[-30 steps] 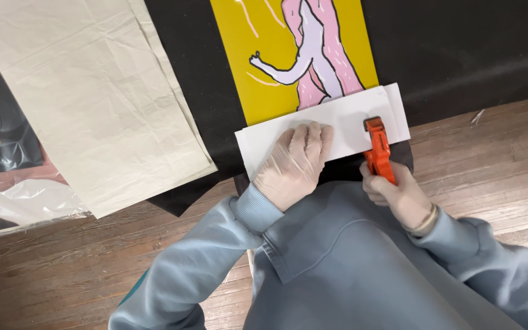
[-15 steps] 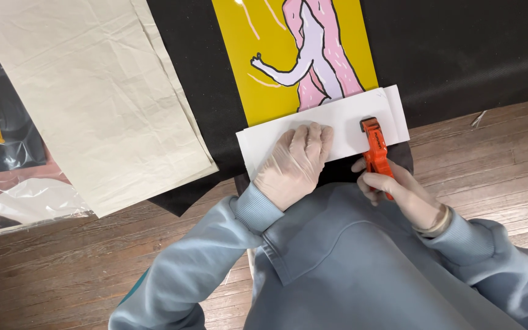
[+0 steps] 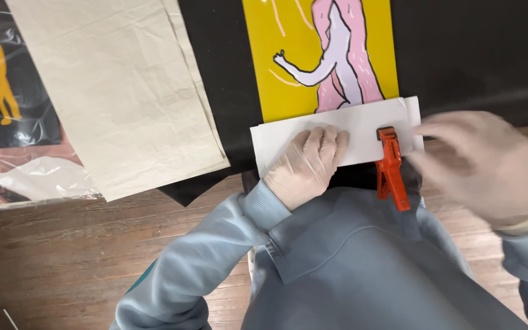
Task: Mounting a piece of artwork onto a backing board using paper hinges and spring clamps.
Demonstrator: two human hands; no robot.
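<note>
Pressing flat, gloved left hand (image 3: 308, 165) spreads open on white paper strip (image 3: 337, 131) at near edge of yellow poster with pink figure (image 3: 319, 55). Gloved right hand (image 3: 481, 165) blurred, just right of orange plastic spring clamp (image 3: 391, 166), fingers apart, holding nothing. Clamp bites strip's near edge, handles pointing near. Strip and poster: likely thin, light, floppy, crease-prone; best held flat by palm or pinched at edges. Clamp rigid, springy; squeeze handles. Black cloth-covered surface (image 3: 478, 55) beneath. Cream paper sheets (image 3: 117, 91) left; wooden floor (image 3: 62, 256) near.
</note>
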